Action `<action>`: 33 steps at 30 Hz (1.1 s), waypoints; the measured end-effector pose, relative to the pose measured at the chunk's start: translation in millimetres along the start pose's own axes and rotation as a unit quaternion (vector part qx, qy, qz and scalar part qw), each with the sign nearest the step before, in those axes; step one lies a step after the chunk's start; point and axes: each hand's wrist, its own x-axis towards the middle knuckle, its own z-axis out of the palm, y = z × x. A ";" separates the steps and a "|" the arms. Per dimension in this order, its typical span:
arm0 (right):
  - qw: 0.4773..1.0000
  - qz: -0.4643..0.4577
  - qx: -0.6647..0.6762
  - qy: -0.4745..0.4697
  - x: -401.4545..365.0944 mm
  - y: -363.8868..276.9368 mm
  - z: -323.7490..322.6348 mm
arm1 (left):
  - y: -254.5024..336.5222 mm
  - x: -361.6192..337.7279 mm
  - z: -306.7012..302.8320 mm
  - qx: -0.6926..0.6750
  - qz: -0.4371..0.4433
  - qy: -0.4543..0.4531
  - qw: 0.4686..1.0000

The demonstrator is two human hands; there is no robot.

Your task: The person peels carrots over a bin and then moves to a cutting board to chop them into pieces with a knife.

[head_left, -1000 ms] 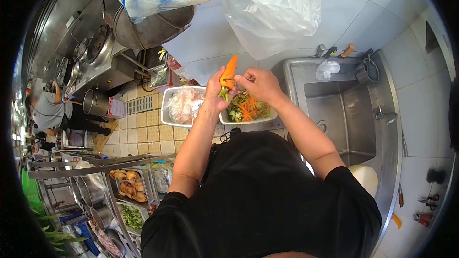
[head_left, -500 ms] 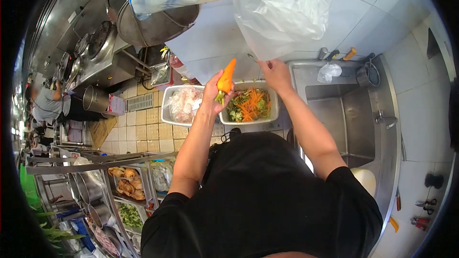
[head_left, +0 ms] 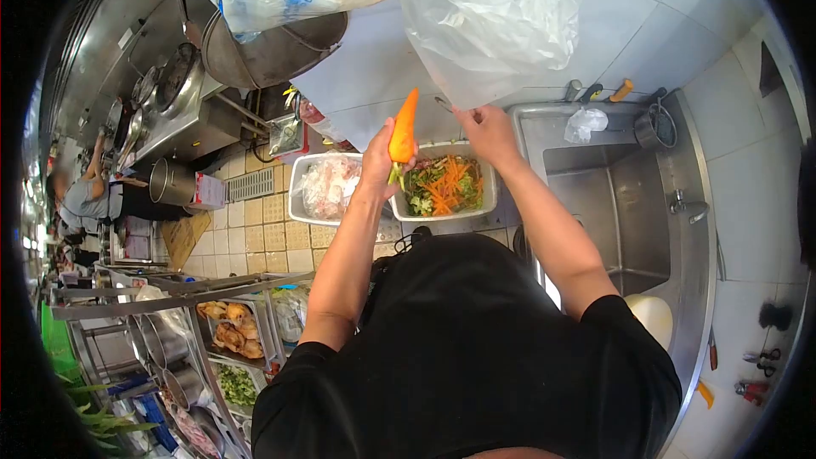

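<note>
An orange carrot [head_left: 404,129] with a short green stem end stands tip up in my left hand [head_left: 376,161], whose fingers wrap round its lower part. Over the right bin, my right hand [head_left: 484,132] is closed on a small metal tool [head_left: 443,104], probably a peeler, whose end sticks out toward the carrot. Tool and carrot are apart. Below the hands, a white bin [head_left: 490,195] holds orange shreds and green vegetable scraps. Beside it on the left, another white bin [head_left: 297,206] holds pale contents under clear plastic.
A steel sink [head_left: 629,221] is at right, with handles of several tools behind it. Plastic bags [head_left: 501,25] hang above. At left are a metal rack [head_left: 195,289] with food trays, a large pot [head_left: 172,180] and another person [head_left: 93,195] near the stoves.
The carrot points slightly more upright in my left hand. The far person has raised an arm toward the stoves. The whole view has shifted slightly.
</note>
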 end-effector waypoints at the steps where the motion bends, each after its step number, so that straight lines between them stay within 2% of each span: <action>1: 0.999 -0.024 0.036 0.020 -8.6 -17.3 -2.0 | -2.1 5.5 -3.1 -0.013 -0.010 0.009 1.000; 3: 0.999 -0.033 0.041 -0.004 -22.8 -30.8 8.2 | -3.6 11.3 1.3 -0.027 -0.022 0.018 0.999; 5: 0.991 -0.028 0.060 -0.120 -27.6 -27.6 22.7 | -1.8 14.1 12.3 -0.030 -0.026 0.056 0.998; 7: 0.990 -0.059 0.074 -0.108 -23.9 -31.8 21.0 | 0.2 15.7 10.0 -0.027 -0.031 0.058 0.997; 9: 0.994 -0.034 -0.049 -0.094 -16.4 -34.3 4.7 | -2.3 13.5 3.5 -0.025 -0.040 0.061 0.997; 11: 0.994 -0.026 -0.054 -0.095 -12.6 -30.3 2.2 | -4.5 13.8 -4.7 0.064 -0.021 -0.013 0.998; 13: 0.994 -0.019 -0.058 -0.095 -5.4 -23.2 6.1 | -0.6 11.5 -2.9 0.056 -0.021 -0.010 0.998; 15: 0.996 -0.025 -0.059 0.055 3.5 -8.4 13.6 | -5.3 8.0 -3.9 0.042 -0.023 -0.006 0.999; 16: 0.997 -0.026 -0.058 0.051 8.2 -2.0 11.4 | -10.8 4.2 -9.4 0.043 -0.038 -0.010 0.998; 18: 0.993 -0.012 -0.018 0.120 19.3 6.3 0.6 | -9.2 6.1 -18.3 0.053 -0.052 -0.016 0.997; 21: 0.990 -0.031 0.003 0.136 13.5 1.9 5.6 | -11.3 5.9 -14.7 -0.028 -0.061 -0.022 0.998; 22: 0.990 -0.033 0.002 0.135 4.9 -10.3 5.6 | -7.1 5.2 -4.1 -0.061 -0.061 0.002 0.996; 24: 0.999 -0.029 0.015 -0.035 -17.5 -32.9 8.8 | -4.0 8.5 2.1 -0.093 -0.058 0.026 0.994; 25: 0.999 -0.029 0.016 -0.034 -19.9 -30.4 15.9 | -5.4 11.4 1.0 -0.106 -0.064 0.021 0.992; 27: 0.988 -0.031 0.037 -0.146 -24.1 -22.7 28.5 | -9.1 15.4 -4.1 -0.118 -0.073 0.017 0.990; 29: 0.988 -0.024 0.038 -0.146 -17.9 -18.9 23.6 | -11.7 15.8 -13.2 -0.102 -0.098 -0.008 0.990; 31: 0.994 0.004 -0.056 -0.093 -4.7 -26.4 2.8 | -11.4 9.5 -19.5 -0.097 -0.106 -0.028 0.989; 33: 0.993 0.012 -0.079 -0.087 10.6 -14.7 -6.0 | -15.0 1.9 -23.4 -0.092 -0.117 -0.048 0.988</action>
